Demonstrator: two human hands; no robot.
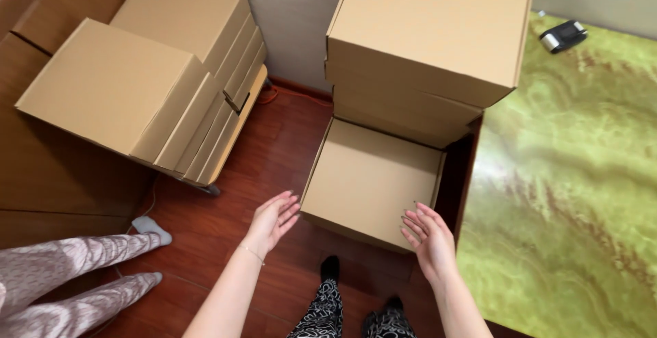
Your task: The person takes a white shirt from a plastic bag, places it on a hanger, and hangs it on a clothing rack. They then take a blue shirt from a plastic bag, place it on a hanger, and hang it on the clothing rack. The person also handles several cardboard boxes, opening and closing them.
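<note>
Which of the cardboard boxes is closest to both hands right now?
The lowest box of the stack beside the green table, its face just ahead of the left hand and right hand. The other boxes sit far left.

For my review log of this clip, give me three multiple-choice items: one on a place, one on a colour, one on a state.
1. Where is the small dark device?
A. on the green table
B. on the floor
C. in a box

2. What colour is the marbled tabletop?
A. blue
B. green
C. white

3. How are the left hand and right hand?
A. fists
B. gripping tape
C. open, empty

Answers: 1 A, it lies at the table's far corner. 2 B, green with brown veins. 3 C, fingers are spread on either side of the cardboard box.
</note>
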